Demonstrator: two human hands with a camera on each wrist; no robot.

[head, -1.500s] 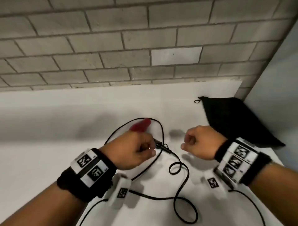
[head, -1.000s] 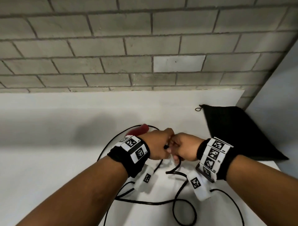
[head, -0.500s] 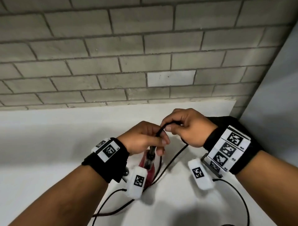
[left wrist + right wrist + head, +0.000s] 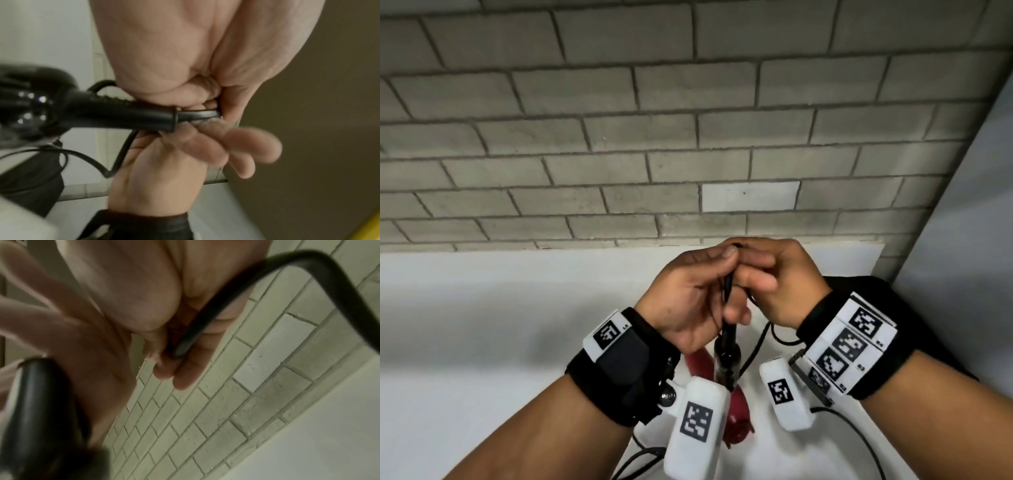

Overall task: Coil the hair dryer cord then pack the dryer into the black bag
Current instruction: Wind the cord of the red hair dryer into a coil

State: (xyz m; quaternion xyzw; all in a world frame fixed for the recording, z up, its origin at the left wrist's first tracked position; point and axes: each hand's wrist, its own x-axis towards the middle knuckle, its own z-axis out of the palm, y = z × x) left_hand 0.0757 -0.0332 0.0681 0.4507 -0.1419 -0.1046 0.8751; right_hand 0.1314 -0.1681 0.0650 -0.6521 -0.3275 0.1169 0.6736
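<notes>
The red hair dryer (image 4: 736, 409) hangs nozzle down above the white table, its black handle end (image 4: 727, 356) pointing up. My left hand (image 4: 724, 286) grips the black cord (image 4: 758, 341) right where it leaves the stiff sleeve (image 4: 123, 116). My right hand (image 4: 756, 267) sits against the left and pinches a bend of the cord (image 4: 226, 288) between thumb and fingers. More cord lies on the table (image 4: 640, 459). The black bag (image 4: 859, 286) lies behind my right wrist, mostly hidden.
A grey brick wall (image 4: 654, 137) runs along the back edge of the white table (image 4: 500, 325). A plain grey panel (image 4: 969, 222) closes off the right side. White camera units hang under both wrists.
Both hands came together on the cord and rose. The dryer left the table and now hangs from the left hand. The view has tilted up toward the wall.
</notes>
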